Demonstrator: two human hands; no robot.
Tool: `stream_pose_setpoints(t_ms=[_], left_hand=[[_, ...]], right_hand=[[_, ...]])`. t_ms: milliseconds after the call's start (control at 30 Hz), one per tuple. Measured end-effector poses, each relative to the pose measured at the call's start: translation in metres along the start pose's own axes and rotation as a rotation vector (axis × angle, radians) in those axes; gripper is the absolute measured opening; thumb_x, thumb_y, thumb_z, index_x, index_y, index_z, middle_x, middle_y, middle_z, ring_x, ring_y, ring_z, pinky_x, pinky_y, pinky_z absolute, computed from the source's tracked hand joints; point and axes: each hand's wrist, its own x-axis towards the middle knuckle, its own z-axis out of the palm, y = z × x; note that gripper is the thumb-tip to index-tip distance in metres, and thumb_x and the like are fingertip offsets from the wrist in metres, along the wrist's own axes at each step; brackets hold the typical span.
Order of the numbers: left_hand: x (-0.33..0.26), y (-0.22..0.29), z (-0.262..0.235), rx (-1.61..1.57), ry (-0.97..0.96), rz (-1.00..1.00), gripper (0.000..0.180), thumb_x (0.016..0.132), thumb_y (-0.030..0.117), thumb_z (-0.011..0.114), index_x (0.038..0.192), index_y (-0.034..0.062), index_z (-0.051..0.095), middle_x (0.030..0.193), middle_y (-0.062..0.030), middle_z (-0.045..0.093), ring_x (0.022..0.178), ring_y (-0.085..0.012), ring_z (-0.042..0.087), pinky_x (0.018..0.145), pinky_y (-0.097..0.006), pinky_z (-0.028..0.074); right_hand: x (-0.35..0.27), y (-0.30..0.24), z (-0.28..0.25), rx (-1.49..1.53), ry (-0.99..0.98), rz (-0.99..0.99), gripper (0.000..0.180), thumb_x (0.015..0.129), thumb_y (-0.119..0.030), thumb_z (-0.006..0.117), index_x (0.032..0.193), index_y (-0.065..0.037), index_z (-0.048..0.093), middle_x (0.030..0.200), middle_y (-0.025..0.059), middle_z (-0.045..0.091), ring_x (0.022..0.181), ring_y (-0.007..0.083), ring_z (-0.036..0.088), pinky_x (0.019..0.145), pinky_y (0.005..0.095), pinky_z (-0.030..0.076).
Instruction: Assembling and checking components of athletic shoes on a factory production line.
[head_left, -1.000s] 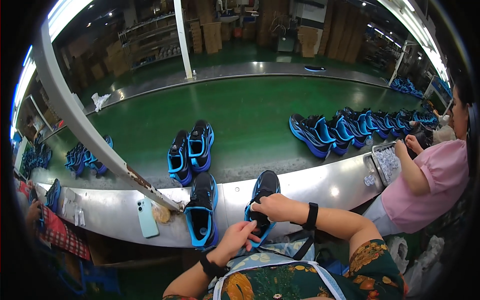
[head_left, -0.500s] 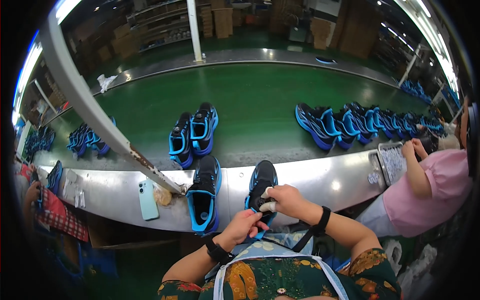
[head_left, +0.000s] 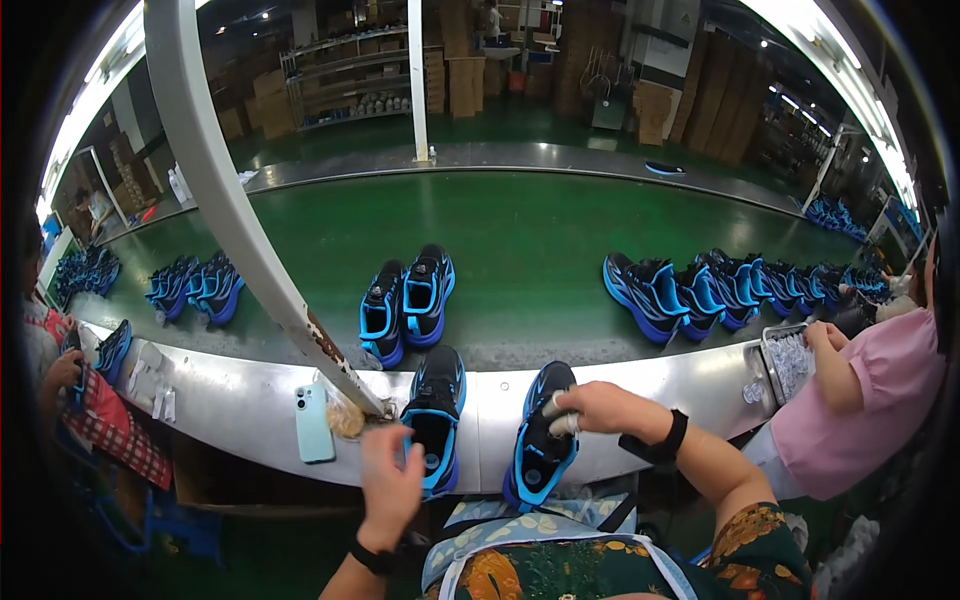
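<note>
A black and blue sneaker (head_left: 536,462) stands on the metal ledge in front of me, toe pointing away. My right hand (head_left: 612,410) is closed at its tongue and lacing, with pale covers on the fingertips. To its left stands a matching sneaker (head_left: 437,385), also toe away. My left hand (head_left: 390,482) is raised beside that sneaker's heel, partly overlapping it in view. Its fingers are blurred, but the thumb stands apart from them and nothing shows in the hand.
Beyond the metal ledge (head_left: 250,395) runs a green conveyor belt (head_left: 520,235). On it stand a pair of sneakers (head_left: 425,295) and a row at right (head_left: 640,300). A white post (head_left: 250,230) rises at left by a phone (head_left: 313,422). A co-worker in pink (head_left: 860,410) sits right.
My left hand has left the right-hand sneaker and swung left. My right hand stays at that sneaker's tongue. The view has tilted up, so the scene sits lower.
</note>
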Motion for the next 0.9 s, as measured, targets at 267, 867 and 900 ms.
stream_pose_setpoints(t_ms=[267,867,900], left_hand=[[0.029,-0.067,0.057,-0.056,-0.251,-0.161,0.032,0.079,0.011,0.054,0.108,-0.0010,0.060,0.101,-0.0270,0.063,0.099,-0.0450,0.058,0.085,-0.046,0.047],[0.003,-0.041,0.076,-0.298,-0.261,-0.250,0.031,0.083,0.004,0.056,0.113,-0.0004,0.062,0.102,-0.0194,0.063,0.091,-0.0347,0.062,0.082,-0.039,0.049],[0.000,-0.036,0.076,-0.301,-0.234,-0.242,0.028,0.083,0.004,0.058,0.110,-0.0008,0.062,0.100,-0.0189,0.064,0.090,-0.0325,0.062,0.080,-0.039,0.049]], right_hand=[[0.097,-0.029,0.009,0.264,-0.101,-0.238,0.077,0.077,-0.017,0.077,0.144,-0.019,0.040,0.101,0.0135,0.062,0.087,0.0277,0.058,0.079,0.0383,0.048],[0.077,-0.044,0.017,-0.271,-0.297,-0.336,0.044,0.065,-0.006,0.072,0.108,-0.011,0.061,0.072,0.0132,0.065,0.075,0.0339,0.067,0.066,0.0438,0.052],[0.077,-0.044,0.020,-0.266,-0.294,-0.331,0.044,0.065,-0.006,0.072,0.108,-0.011,0.061,0.072,0.0132,0.065,0.075,0.0339,0.067,0.066,0.0438,0.052]])
